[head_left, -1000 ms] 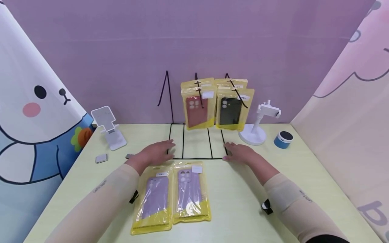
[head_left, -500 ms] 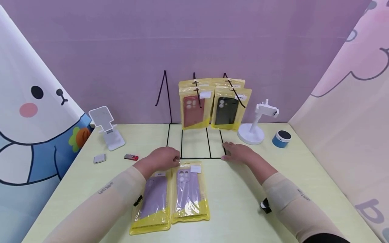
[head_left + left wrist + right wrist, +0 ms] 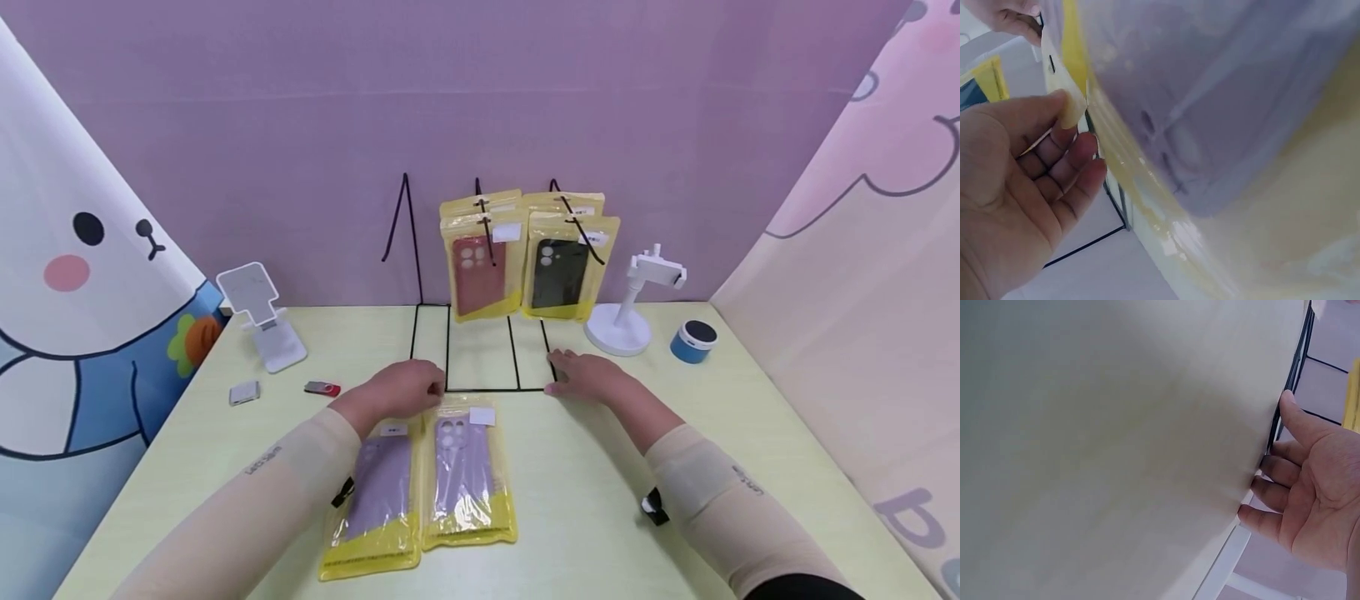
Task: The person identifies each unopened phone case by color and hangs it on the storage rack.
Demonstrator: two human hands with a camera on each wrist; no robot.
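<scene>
— Packaged purple phone cases, two of them, lie side by side on the near middle of the table (image 3: 697,433); what changed?

— The left hand (image 3: 401,390) has come back from the wire display rack (image 3: 480,350) to the top edge of the left purple case packet (image 3: 375,500). From its wrist view, thumb and curled fingers (image 3: 1079,156) now pinch the packet's header tab.

— And the right purple case packet (image 3: 467,475)?

— Untouched, just beside the first.

— The right hand (image 3: 592,377)?

— It hasn't moved: fingers relaxed and near straight, touching the rack's near right corner, holding nothing.

— Meaning?

— I'd judge the left packet is being picked up. The rack's left hook (image 3: 405,217) is bare; the red case packet (image 3: 480,267) and black case packet (image 3: 566,271) hang to its right.
</scene>
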